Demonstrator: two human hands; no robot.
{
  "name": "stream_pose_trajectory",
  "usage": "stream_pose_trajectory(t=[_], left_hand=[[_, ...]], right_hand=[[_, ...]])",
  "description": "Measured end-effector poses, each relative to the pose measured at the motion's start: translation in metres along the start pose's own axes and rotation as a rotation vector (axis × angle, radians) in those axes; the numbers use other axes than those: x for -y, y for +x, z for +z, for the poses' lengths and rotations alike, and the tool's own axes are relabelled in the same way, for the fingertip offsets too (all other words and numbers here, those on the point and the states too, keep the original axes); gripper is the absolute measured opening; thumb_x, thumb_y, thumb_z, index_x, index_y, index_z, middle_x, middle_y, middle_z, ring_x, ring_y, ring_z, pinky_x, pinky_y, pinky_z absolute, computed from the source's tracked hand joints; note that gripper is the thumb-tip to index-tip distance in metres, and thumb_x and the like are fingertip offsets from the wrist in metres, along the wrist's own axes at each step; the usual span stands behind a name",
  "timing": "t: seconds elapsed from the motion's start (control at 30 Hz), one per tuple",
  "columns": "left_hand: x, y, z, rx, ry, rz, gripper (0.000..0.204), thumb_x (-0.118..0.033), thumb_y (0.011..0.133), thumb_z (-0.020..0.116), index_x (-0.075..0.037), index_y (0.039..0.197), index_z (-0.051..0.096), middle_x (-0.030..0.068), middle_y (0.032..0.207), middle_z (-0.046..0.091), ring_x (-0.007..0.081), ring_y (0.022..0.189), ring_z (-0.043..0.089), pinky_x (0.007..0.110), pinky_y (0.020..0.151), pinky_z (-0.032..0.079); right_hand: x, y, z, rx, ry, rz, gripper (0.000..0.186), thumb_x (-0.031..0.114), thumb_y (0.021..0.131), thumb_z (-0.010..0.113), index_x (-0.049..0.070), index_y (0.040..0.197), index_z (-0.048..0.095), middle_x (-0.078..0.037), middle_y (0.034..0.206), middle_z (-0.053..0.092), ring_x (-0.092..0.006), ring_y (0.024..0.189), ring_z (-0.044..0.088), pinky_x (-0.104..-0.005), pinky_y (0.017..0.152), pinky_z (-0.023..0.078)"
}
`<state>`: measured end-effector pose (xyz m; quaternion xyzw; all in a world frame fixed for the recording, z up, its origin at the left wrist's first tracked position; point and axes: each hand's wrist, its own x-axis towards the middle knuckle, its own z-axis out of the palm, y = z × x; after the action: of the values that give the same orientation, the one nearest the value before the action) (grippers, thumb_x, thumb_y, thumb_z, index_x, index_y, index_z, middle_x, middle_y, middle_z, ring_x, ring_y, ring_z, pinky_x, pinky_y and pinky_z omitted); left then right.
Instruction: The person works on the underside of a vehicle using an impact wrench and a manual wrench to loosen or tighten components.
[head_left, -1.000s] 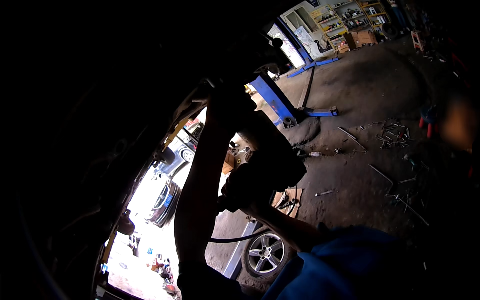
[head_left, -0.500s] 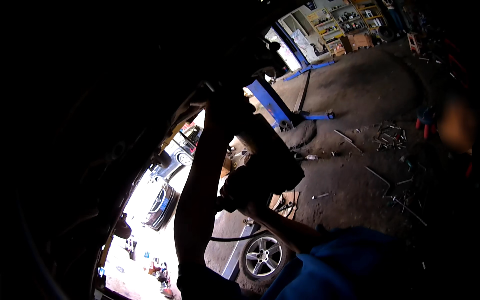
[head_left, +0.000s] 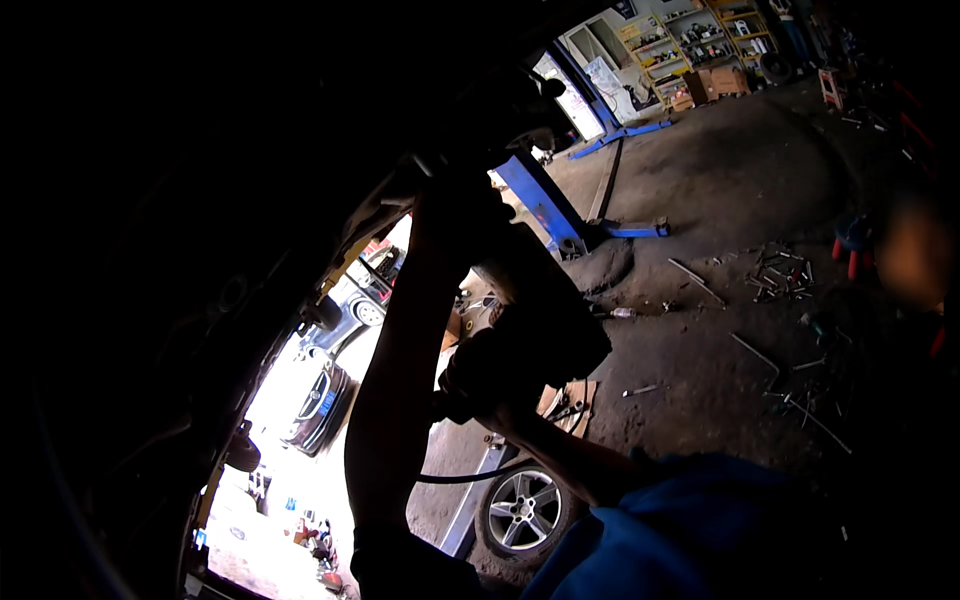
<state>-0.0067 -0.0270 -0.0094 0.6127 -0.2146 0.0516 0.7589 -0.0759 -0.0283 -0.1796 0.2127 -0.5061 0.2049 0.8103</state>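
Note:
I am under a raised vehicle, its dark underside (head_left: pixel 230 150) filling the upper left. My left forearm rises to my left hand (head_left: pixel 430 200), which reaches a dark part at the underside; its fingers are lost in shadow. My right hand (head_left: pixel 485 410) is lower, closed against a dark silhouetted object (head_left: pixel 530 335) that I cannot make out, possibly a tool. A black hose (head_left: pixel 450 478) runs below it, behind my left forearm. My blue clothing shows at the bottom.
A blue lift post (head_left: pixel 545 200) stands behind. A loose wheel (head_left: pixel 525 505) lies below; scattered tools (head_left: pixel 785 275) cover the floor at right. A parked car (head_left: pixel 315 400) stands in bright light at left, shelves (head_left: pixel 690 45) and a distant person (head_left: pixel 790 30) at the back.
My left forearm has shifted very slightly to the left at its lower part. Both hands stay at nearly the same places.

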Motion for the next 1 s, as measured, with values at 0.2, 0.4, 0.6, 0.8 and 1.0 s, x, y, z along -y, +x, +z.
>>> stream_pose_trajectory(t=[0.2,0.4,0.6,0.8,1.0], left_hand=[[0.001,0.0,-0.005,-0.073,0.061,0.037,0.023,-0.027,0.095,0.052,-0.006,0.098,0.059,0.0011,0.071,0.056,0.0142,0.059,0.057,0.031,0.058,0.055],[-0.003,0.004,-0.019,0.062,0.147,0.036,0.022,-0.027,0.095,0.052,-0.006,0.096,0.058,0.0004,0.07,0.055,0.0126,0.057,0.056,0.028,0.055,0.053],[-0.003,0.003,-0.007,-0.008,0.136,0.051,0.021,-0.028,0.096,0.051,-0.009,0.089,0.057,-0.0009,0.068,0.052,0.0107,0.054,0.052,0.024,0.048,0.047],[0.0,-0.003,0.02,-0.293,0.292,0.133,0.02,-0.024,0.096,0.051,-0.012,0.081,0.054,-0.0029,0.062,0.047,0.0096,0.049,0.047,0.023,0.044,0.043],[0.0,-0.002,0.028,-0.327,0.42,0.125,0.022,-0.025,0.096,0.05,-0.011,0.079,0.052,-0.0028,0.06,0.045,0.0097,0.049,0.046,0.024,0.046,0.043]], right_hand=[[-0.002,0.0,-0.002,0.015,0.0,-0.016,0.041,0.035,0.098,0.043,0.012,0.065,0.04,0.001,0.053,0.031,-0.0113,0.043,0.031,-0.0262,0.042,0.028],[-0.004,-0.004,-0.01,0.012,0.008,-0.01,0.032,0.033,0.098,0.045,0.013,0.073,0.041,0.0,0.06,0.034,-0.0131,0.048,0.034,-0.0282,0.047,0.031],[-0.003,-0.002,-0.004,-0.085,0.045,-0.023,0.028,0.03,0.096,0.047,0.014,0.074,0.039,0.001,0.062,0.034,-0.0136,0.051,0.036,-0.0278,0.052,0.032],[-0.001,-0.002,-0.005,-0.03,-0.007,-0.008,0.029,0.03,0.097,0.046,0.014,0.073,0.039,0.001,0.062,0.033,-0.0123,0.051,0.035,-0.0272,0.052,0.031],[-0.004,-0.003,-0.01,-0.113,-0.011,-0.011,0.035,0.03,0.1,0.043,0.012,0.07,0.041,0.001,0.057,0.035,-0.0096,0.046,0.033,-0.0243,0.044,0.03]])
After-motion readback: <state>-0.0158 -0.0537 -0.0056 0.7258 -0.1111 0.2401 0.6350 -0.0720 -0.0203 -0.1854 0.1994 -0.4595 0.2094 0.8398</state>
